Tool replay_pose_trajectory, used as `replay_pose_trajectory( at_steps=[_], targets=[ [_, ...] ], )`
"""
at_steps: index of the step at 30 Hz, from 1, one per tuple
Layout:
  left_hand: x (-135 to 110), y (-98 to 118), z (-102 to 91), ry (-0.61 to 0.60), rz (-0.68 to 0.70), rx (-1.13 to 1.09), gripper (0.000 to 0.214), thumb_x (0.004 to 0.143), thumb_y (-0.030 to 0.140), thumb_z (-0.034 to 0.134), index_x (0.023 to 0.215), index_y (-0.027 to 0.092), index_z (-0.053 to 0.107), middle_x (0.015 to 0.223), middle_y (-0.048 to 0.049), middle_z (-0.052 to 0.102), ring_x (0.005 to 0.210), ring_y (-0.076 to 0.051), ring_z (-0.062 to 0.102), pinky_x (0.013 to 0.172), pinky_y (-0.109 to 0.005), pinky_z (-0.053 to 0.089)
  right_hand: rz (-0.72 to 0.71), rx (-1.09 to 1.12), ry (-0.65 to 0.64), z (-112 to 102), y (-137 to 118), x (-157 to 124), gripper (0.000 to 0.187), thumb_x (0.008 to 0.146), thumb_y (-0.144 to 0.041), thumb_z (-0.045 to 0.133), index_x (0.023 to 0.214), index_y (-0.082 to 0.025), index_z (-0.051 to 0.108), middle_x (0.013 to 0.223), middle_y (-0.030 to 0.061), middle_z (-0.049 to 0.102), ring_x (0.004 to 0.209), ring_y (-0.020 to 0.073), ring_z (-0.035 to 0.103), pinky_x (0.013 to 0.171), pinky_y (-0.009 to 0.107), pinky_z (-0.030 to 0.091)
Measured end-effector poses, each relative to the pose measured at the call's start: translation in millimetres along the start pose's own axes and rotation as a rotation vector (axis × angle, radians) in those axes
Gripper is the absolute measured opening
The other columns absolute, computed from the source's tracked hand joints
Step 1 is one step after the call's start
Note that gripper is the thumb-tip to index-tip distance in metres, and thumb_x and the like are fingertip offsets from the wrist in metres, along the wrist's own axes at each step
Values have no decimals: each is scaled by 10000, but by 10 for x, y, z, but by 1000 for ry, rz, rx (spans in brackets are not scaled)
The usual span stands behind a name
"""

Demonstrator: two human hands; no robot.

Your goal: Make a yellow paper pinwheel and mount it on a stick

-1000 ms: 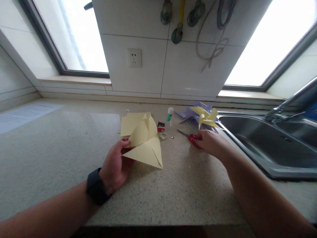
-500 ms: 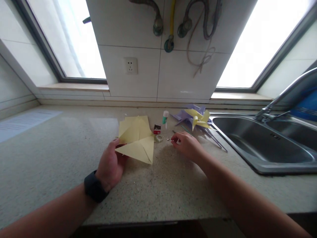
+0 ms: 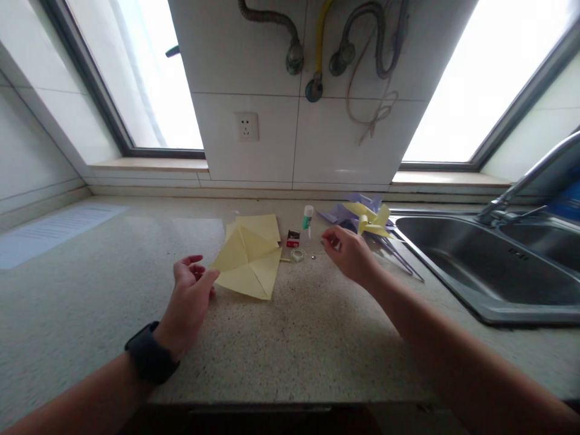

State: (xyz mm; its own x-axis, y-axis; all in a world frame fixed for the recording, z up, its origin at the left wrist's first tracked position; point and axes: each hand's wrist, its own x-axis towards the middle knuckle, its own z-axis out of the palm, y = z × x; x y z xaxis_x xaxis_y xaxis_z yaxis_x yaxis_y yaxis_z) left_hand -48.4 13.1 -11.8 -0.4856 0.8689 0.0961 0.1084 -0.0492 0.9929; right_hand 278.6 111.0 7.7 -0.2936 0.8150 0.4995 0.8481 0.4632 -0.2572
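My left hand (image 3: 193, 299), with a dark watch on its wrist, is beside the left corner of a creased yellow paper sheet (image 3: 249, 266). Its fingers are apart, and the thumb tip is at that corner. More yellow paper (image 3: 267, 226) lies behind the sheet. Above the counter, my right hand (image 3: 348, 251) is closed in a pinch; a tiny dark bit shows at the fingertips, too small to name. Left of it are a small shiny piece (image 3: 313, 257), a roll of clear tape (image 3: 298, 255), a small red box (image 3: 293, 238) and a glue stick (image 3: 308, 217).
A yellow paper pinwheel (image 3: 374, 220) rests against purple pinwheels (image 3: 338, 214) with thin sticks, behind my right hand. The steel sink (image 3: 453, 302) is on the right. A printed sheet (image 3: 58, 232) lies far left. A thin yellow stick (image 3: 285, 260) pokes out beside the paper.
The left hand has shifted left and its fingers have opened from around the paper, which now lies lower and flatter. My right hand has lifted slightly away from the small shiny piece.
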Motion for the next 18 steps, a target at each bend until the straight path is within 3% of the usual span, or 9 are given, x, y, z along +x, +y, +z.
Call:
replay_pose_trajectory(
  at_steps=[6, 10, 14, 18],
  targets=[
    [1, -98, -222, -148, 268, 368, 336, 824, 359, 623, 1091, 180, 526, 1024, -63, 482, 851, -229, 551, 700, -414, 538, -121, -22, -120, 20, -188, 492, 226, 991, -348, 597, 1123, -173, 653, 1109, 67, 683, 951, 189, 670, 858, 401, 569],
    [-120, -12, -218, -386, 552, 549, 164, 857, 246, 616, 1020, 221, 617, 1111, -70, 554, 1073, -276, 531, 946, -499, 482, -163, -88, -260, 126, -312, 758, 247, 988, -338, 606, 1164, -170, 646, 1177, 80, 669, 1000, 205, 669, 874, 416, 572],
    [-266, 69, -168, -552, 733, 678, 224, 901, 211, 624, 1122, 240, 634, 1182, -64, 597, 1151, -274, 516, 1047, -509, 423, -149, -169, -364, 269, -303, 856, 253, 992, -340, 597, 1189, -187, 640, 1213, 86, 657, 1007, 203, 665, 874, 410, 573],
    [-335, 57, -134, -629, 791, 775, 353, 926, 198, 607, 1276, 244, 587, 1220, -73, 598, 1139, -271, 529, 1029, -506, 450, -137, -226, -445, 349, -255, 859, 271, 989, -343, 602, 1206, -184, 633, 1226, 92, 650, 1017, 209, 663, 878, 415, 573]
  ],
)
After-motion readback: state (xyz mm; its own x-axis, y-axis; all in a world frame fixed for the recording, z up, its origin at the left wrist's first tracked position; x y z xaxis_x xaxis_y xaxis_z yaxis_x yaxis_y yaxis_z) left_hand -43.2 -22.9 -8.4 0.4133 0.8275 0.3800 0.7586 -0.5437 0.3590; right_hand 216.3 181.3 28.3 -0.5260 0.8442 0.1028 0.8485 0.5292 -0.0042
